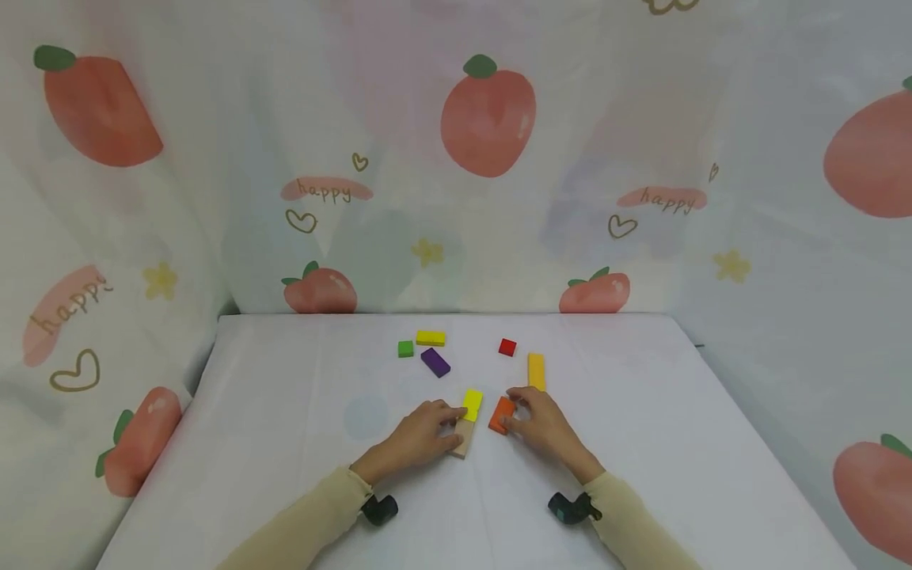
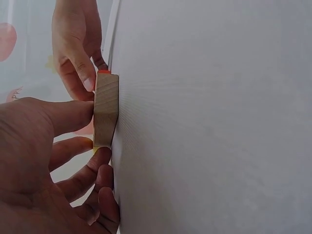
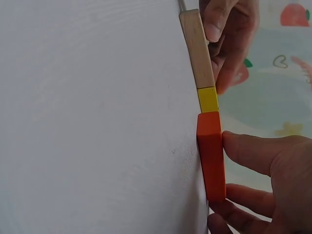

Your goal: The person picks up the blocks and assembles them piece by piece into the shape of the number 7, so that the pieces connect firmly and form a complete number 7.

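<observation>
My left hand (image 1: 419,434) holds a plain wooden block (image 1: 465,437) that lies on the white table, its thumb on the wood and its fingertips by a small yellow block (image 1: 473,401). The yellow block sits end to end with the wooden one, in line with it. Just to the right, my right hand (image 1: 545,425) grips an orange block (image 3: 212,156) between thumb and fingers. The orange block lies flat, slightly tilted, with a narrow gap between it and the yellow piece in the head view.
Behind the right hand lies a long yellow-orange block (image 1: 536,370), with a small red block (image 1: 507,347) beyond it. Farther left sit a green block (image 1: 405,349), a yellow bar (image 1: 431,339) and a purple block (image 1: 435,362). A printed curtain (image 1: 399,103) hangs behind the table.
</observation>
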